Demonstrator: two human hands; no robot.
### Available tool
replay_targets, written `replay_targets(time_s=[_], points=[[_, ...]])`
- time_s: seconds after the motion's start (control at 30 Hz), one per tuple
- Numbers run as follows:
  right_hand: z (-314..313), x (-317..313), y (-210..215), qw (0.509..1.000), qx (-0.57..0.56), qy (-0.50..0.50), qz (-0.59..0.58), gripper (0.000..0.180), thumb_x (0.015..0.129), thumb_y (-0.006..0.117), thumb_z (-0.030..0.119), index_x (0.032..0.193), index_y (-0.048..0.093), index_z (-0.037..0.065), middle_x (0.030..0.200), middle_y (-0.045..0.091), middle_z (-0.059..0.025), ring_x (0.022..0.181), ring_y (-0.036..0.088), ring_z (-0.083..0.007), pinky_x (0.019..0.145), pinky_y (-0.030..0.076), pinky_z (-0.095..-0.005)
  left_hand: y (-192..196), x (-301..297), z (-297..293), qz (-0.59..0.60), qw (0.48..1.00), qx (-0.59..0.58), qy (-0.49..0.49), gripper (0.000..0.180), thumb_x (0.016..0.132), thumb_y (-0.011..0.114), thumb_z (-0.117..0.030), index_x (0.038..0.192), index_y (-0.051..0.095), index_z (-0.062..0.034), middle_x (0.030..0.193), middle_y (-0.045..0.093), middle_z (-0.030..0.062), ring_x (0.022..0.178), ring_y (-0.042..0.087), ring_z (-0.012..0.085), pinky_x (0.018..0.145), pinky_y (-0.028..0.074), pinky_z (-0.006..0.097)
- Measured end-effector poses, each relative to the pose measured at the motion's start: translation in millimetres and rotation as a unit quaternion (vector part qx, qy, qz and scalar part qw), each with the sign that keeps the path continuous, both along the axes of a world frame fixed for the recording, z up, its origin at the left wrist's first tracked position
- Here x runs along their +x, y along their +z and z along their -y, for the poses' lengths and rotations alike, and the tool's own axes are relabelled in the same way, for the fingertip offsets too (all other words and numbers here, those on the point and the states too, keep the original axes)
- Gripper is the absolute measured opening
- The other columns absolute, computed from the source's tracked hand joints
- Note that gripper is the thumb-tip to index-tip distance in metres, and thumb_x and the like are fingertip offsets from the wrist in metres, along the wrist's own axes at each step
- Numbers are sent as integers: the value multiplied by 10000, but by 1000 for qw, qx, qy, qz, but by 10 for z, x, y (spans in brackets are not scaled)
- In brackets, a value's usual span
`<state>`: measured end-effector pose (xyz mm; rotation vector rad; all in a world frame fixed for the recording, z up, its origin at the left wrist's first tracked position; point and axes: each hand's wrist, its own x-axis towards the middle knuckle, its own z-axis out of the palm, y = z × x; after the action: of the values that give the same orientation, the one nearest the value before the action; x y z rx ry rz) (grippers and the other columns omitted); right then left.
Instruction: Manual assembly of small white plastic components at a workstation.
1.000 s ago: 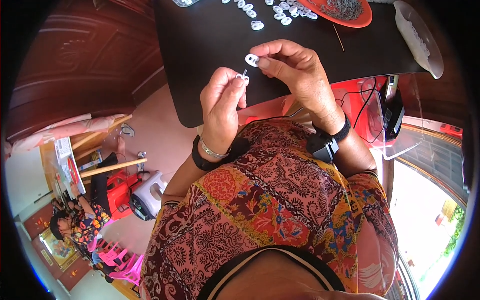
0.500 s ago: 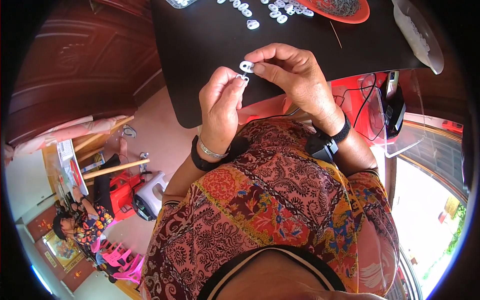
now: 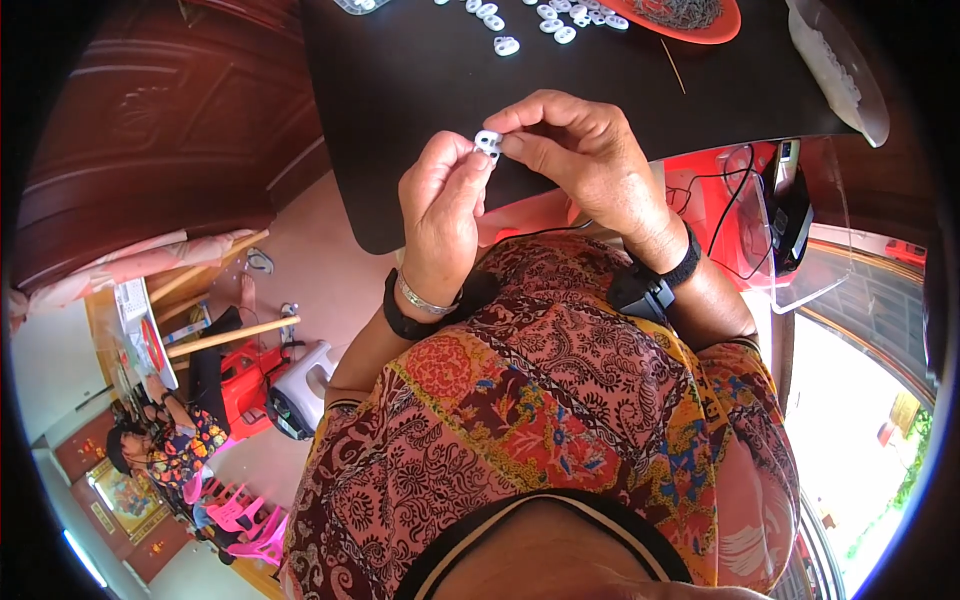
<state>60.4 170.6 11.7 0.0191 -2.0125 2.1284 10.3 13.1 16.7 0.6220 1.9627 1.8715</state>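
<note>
Over the near part of the dark table [image 3: 385, 150], my left hand [image 3: 440, 210] is closed in a pinch on the lower part of a white cord lock. My right hand [image 3: 590, 150] pinches the upper part of the cord lock [image 3: 487, 138], a small white piece with dark holes, between thumb and forefinger. Both parts now touch, one above the other. Fingertips hide some of them, and whether a spring sits inside cannot be seen. Several similar white cord locks [image 3: 565, 35] lie farther back, with a single one [image 3: 506, 46] nearer my hands.
An orange bowl [image 3: 728, 30] of thin grey metal pieces stands at the back right. Beside it are a thin stick [image 3: 672, 65] and a translucent tray [image 3: 872, 128] with small white pieces. A clear container [image 3: 340, 5] sits far left. Another person [image 3: 165, 440] is at lower left.
My right hand has brought the upper white part down and slightly left onto the lower part. The gap with a thin grey bit between them has closed. My left hand stays in place.
</note>
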Motion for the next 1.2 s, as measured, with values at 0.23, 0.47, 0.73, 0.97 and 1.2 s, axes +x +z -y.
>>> replay_targets(time_s=[0.23, 0.47, 0.73, 0.97, 1.2], points=[[43, 7, -7, 999, -27, 19, 14, 206, 847, 616, -13, 1048, 630, 27, 903, 633, -12, 841, 592, -66, 763, 482, -198, -6, -16, 14, 5, 1000, 7, 4, 151, 896, 470, -113, 781, 501, -21, 625, 435, -14, 545, 378, 44, 519, 306, 197], [74, 25, -34, 1000, 20, 4, -21, 281, 781, 691, -9, 1048, 617, 40, 857, 597, 11, 768, 563, -48, 715, 478, -199, 55, -1, -27, 37, 999, 6, 12, 159, 893, 482, -116, 782, 531, -12, 605, 432, -15, 536, 389, 49, 520, 306, 199], [35, 38, -7, 998, 44, 28, -27, 269, 771, 705, 23, 1030, 632, 23, 865, 612, -1, 750, 567, -61, 681, 472, -202, 68, -31, -20, 83, 995, 55, -18, 234, 905, 493, -159, 829, 592, 40, 591, 469, -13, 509, 397, 36, 472, 310, 190], [68, 48, 4, 996, 65, 6, -65, 315, 732, 740, 41, 1031, 642, 22, 853, 618, -18, 727, 574, -80, 655, 474, -225, 118, 10, -41, 40, 999, 30, -2, 249, 915, 484, -173, 821, 594, 29, 618, 474, -21, 514, 385, 26, 470, 304, 188], [71, 32, -29, 986, 127, -4, -108, 309, 722, 720, -10, 1021, 647, 17, 855, 624, -52, 756, 607, -118, 673, 492, -242, 71, -28, 30, 9, 999, 39, -26, 265, 931, 474, -191, 760, 545, -2, 630, 457, -26, 539, 380, 22, 486, 303, 186]])
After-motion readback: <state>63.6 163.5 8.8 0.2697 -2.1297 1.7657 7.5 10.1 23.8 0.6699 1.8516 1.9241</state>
